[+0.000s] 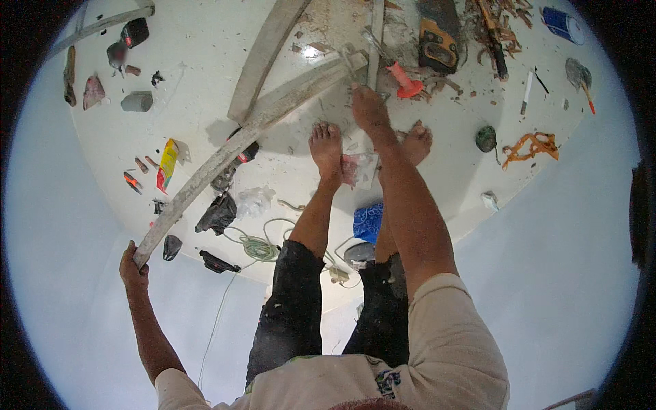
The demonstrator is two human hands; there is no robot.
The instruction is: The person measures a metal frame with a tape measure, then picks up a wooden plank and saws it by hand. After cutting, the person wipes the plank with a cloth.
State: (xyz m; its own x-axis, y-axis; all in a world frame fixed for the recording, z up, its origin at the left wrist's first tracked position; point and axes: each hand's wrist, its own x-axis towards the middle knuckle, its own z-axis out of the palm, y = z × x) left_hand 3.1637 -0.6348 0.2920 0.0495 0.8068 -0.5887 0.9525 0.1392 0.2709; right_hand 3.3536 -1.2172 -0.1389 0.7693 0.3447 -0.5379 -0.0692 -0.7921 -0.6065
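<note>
My left hand is closed round the near end of a long, pale grey, weathered wooden plank. The plank slants up and right across the floor to a spot just beyond my feet. Close to its far end, my right hand is closed on a slim grey tool whose tip lies over the wood; its exact kind is unclear. A chisel with a red-orange guarded handle lies just right of that hand. Behind the plank are another grey plank and a narrow upright strip of wood.
A handsaw with an orange handle lies at the far right, near wood scraps. Coiled green cable, a black plastic bag and a blue patterned box surround my legs. A yellow-red packet lies left.
</note>
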